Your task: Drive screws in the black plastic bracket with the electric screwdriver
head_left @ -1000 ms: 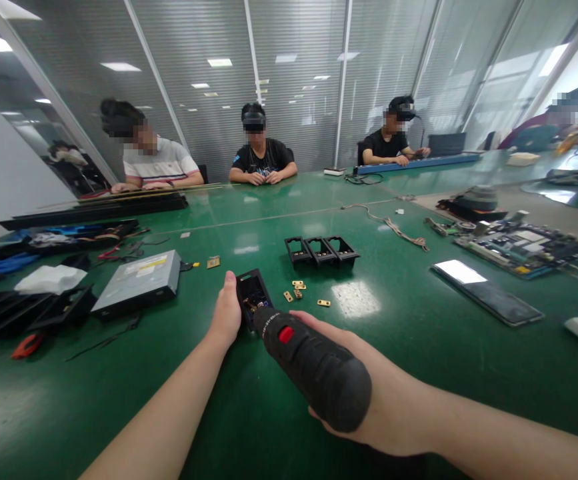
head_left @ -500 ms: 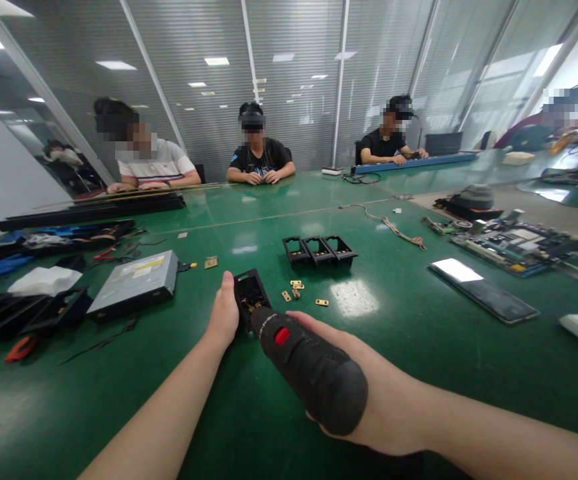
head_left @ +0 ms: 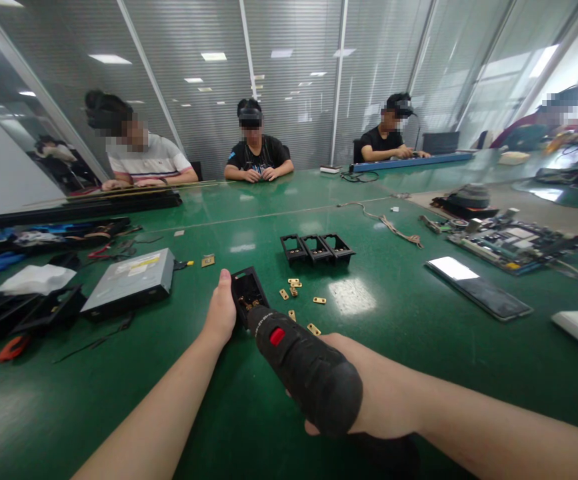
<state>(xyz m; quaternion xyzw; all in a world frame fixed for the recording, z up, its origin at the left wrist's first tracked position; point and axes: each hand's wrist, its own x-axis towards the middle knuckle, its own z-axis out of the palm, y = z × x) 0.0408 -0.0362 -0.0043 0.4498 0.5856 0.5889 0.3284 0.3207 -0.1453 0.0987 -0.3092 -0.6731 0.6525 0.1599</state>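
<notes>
Curled round a black power driver (head_left: 309, 377), my right hand (head_left: 376, 383) grips it firmly; one red switch (head_left: 277, 337) shows on its rounded body. The driver's nose points down into a black box (head_left: 245, 280) that my left hand (head_left: 221, 310) holds tilted, thumb along its side; the other fingers are hidden. Small gold-coloured bits (head_left: 250, 304) lie in the box, but I can't tell whether the tip touches them. Just beyond, on the glossy green tabletop (head_left: 229, 420), I count at least six oblong gold-coloured plates (head_left: 319, 300), a few overlapping. Well apart lie one silvery metal drive (head_left: 129, 283) to the left and one glassy phone (head_left: 479, 290) to the right. Past the plates stand three hollow black frames (head_left: 325, 257) in a row, gold glints inside.
</notes>
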